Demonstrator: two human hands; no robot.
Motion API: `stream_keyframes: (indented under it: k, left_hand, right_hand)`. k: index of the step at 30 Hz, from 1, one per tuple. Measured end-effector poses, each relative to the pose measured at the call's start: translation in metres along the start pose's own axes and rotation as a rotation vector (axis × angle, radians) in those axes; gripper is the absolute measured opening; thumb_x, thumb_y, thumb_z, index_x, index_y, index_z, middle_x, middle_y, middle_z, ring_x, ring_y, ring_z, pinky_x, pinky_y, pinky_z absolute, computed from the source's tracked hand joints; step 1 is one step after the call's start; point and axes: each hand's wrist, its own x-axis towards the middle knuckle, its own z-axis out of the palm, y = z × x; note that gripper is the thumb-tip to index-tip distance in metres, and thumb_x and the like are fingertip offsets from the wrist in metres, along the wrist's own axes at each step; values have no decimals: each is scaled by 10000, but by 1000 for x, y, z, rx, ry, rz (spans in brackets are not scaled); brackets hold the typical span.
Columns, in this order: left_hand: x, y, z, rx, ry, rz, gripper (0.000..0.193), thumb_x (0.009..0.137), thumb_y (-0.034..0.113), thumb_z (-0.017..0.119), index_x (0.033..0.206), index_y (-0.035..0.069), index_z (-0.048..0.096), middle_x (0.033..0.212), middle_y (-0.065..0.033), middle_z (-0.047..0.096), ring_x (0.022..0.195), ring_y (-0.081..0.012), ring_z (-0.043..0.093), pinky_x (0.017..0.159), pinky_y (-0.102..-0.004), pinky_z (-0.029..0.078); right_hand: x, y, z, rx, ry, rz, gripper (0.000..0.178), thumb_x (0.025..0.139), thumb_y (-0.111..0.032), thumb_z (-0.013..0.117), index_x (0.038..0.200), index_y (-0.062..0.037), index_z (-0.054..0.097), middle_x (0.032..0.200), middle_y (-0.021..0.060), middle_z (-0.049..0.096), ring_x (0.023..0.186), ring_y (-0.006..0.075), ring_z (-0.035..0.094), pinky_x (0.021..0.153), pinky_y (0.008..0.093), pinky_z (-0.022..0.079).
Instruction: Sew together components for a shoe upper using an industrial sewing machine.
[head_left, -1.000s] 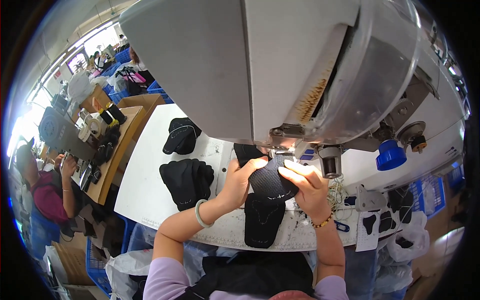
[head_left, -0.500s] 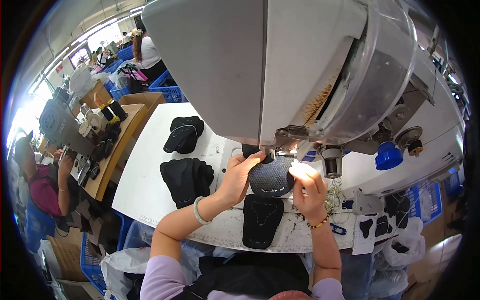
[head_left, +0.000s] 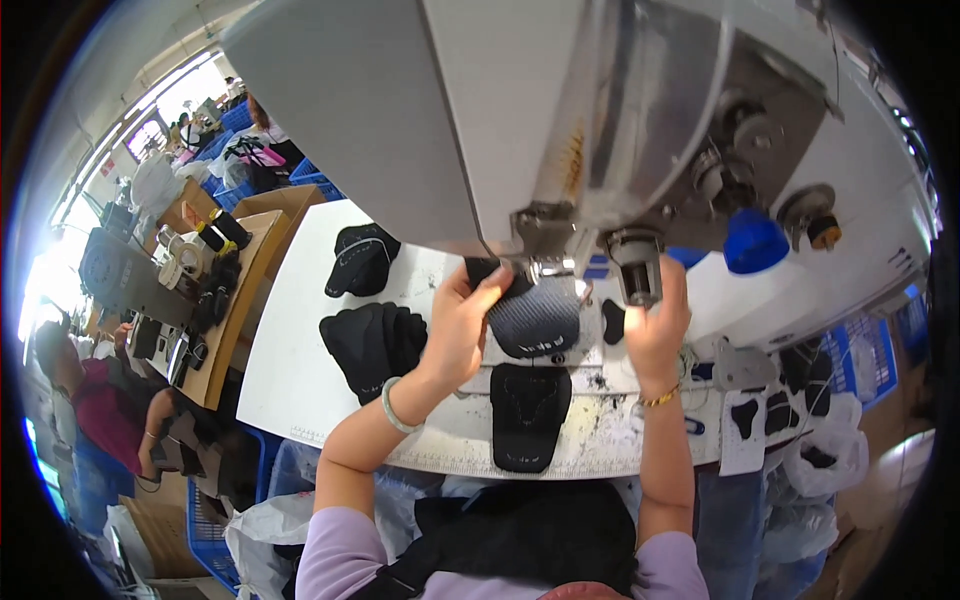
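My left hand (head_left: 463, 325) is closed on a dark grey textured fabric piece (head_left: 535, 322), thumb on top at its upper left edge. The piece has a rounded end with white marks. It lies on the white sewing table (head_left: 290, 350), its far edge under the needle area of the sewing machine (head_left: 548, 262). My right hand (head_left: 660, 335) is off the fabric, raised beside the machine's grey cylindrical part (head_left: 636, 262). Its thumb and index finger are apart; the other fingers are mostly hidden. A small black cutout (head_left: 613, 322) lies near that thumb.
A black padded piece (head_left: 530, 415) with a stitched outline lies at the table's front. Stacked black pieces (head_left: 372, 345) and another black bundle (head_left: 362, 262) sit to the left. A blue knob (head_left: 755, 242) juts from the machine. Another person (head_left: 100, 415) works at far left.
My right hand has let go of the fabric's right edge and moved right and up beside the machine. My left hand keeps its hold. The view has shifted slightly.
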Motion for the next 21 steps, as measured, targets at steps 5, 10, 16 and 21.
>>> stream_keyframes:
  k: [5, 10, 16, 21]
  left_hand:
    - [-9, 39, -40, 194, 200, 267, 217, 864, 75, 593, 1053, -16, 538, 1008, -96, 621, 878, -121, 590, 743, -233, 487]
    - [-45, 66, -120, 838, 531, 186, 428, 819, 95, 643, 1184, -38, 462, 828, -109, 614, 748, -126, 581, 681, -248, 484]
    - [-75, 44, -120, 1630, 738, 642, 452, 775, 76, 661, 1199, 44, 506, 1066, -129, 527, 1027, -290, 430, 840, -375, 389]
    - [-80, -19, -64, 1365, -293, 449, 361, 769, 155, 668, 1071, -5, 550, 1103, -152, 517, 1006, -321, 484, 861, -375, 414]
  right_hand:
    - [-3, 31, -17, -245, -555, 282, 202, 795, -100, 614, 987, -83, 556, 913, 60, 593, 797, 288, 599, 677, 360, 475]
    - [-39, 56, -21, -383, -852, 368, 292, 760, -181, 663, 979, -34, 539, 969, 107, 552, 838, 324, 588, 718, 414, 464]
    - [-49, 67, -17, -311, -787, 324, 342, 719, -178, 711, 938, -52, 480, 938, 103, 528, 801, 326, 581, 675, 418, 463]
    - [-51, 56, -16, -268, -688, 282, 329, 739, -144, 692, 954, -66, 455, 844, 122, 580, 796, 346, 575, 647, 431, 439]
